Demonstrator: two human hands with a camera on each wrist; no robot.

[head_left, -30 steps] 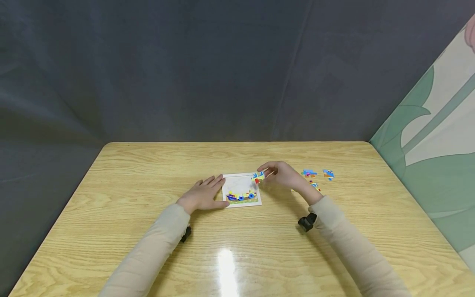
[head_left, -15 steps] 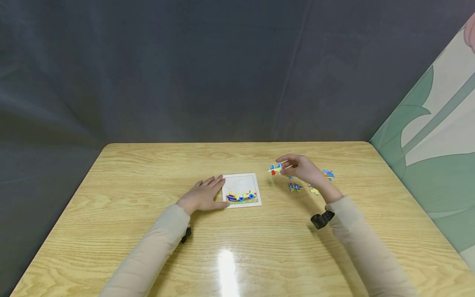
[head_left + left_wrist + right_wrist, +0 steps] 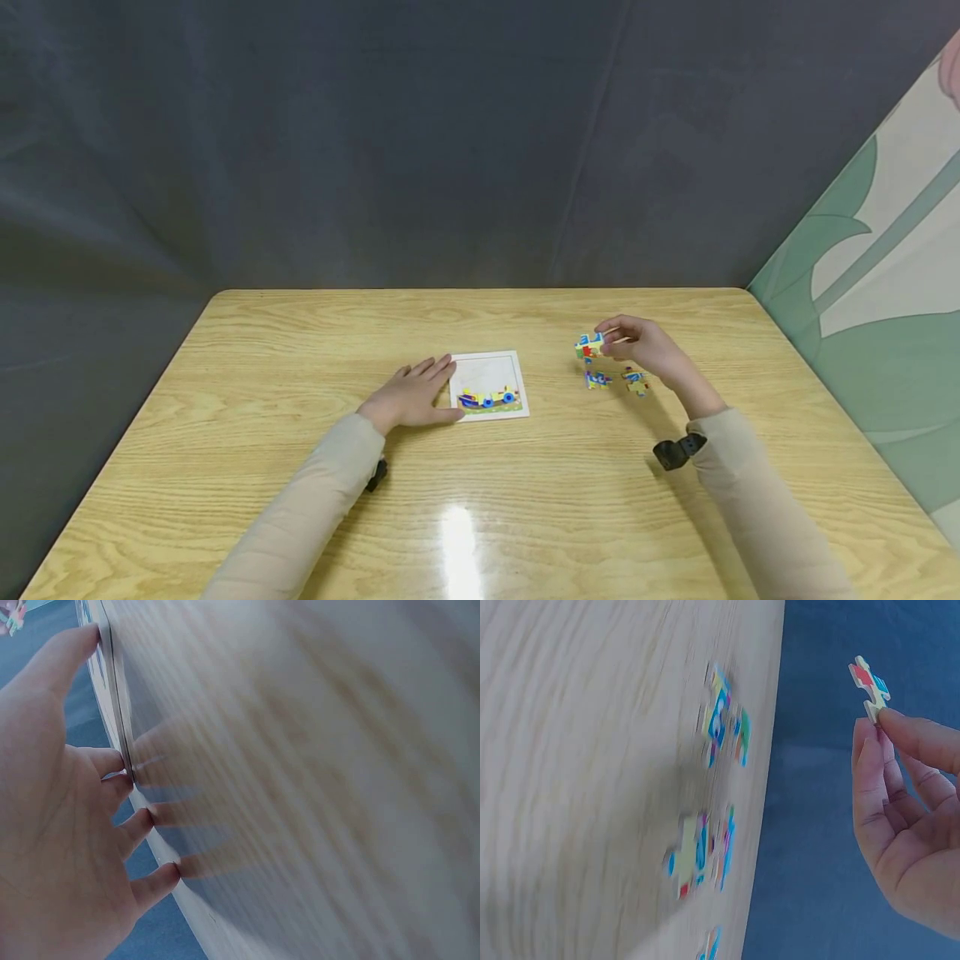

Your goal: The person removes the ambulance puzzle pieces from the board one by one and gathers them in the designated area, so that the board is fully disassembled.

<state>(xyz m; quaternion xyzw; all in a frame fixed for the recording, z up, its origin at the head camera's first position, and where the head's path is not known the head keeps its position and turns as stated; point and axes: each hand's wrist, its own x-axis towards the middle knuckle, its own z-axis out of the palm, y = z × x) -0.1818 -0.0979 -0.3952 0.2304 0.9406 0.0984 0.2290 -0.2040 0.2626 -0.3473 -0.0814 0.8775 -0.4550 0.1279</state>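
A white-framed puzzle board (image 3: 480,371) lies on the table, with a strip of joined pieces showing blue wheels along its near side. My left hand (image 3: 408,396) rests spread at the board's left edge; in the left wrist view its fingertips (image 3: 166,874) touch down there. Between thumb and fingers, my right hand (image 3: 651,348) pinches a puzzle piece (image 3: 870,684), raised above the table and printed red, blue and pale yellow. Below it are loose puzzle pieces (image 3: 597,380), partly covered by the held piece in the head view.
In the right wrist view, several loose pieces (image 3: 694,851) lie spread on the wooden table (image 3: 300,333). Behind the table hangs a dark curtain (image 3: 480,150). A patterned wall panel (image 3: 885,317) borders the right side.
My right hand has carried the puzzle piece rightward, from over the board to above the loose pieces. The left hand and the board have stayed put.
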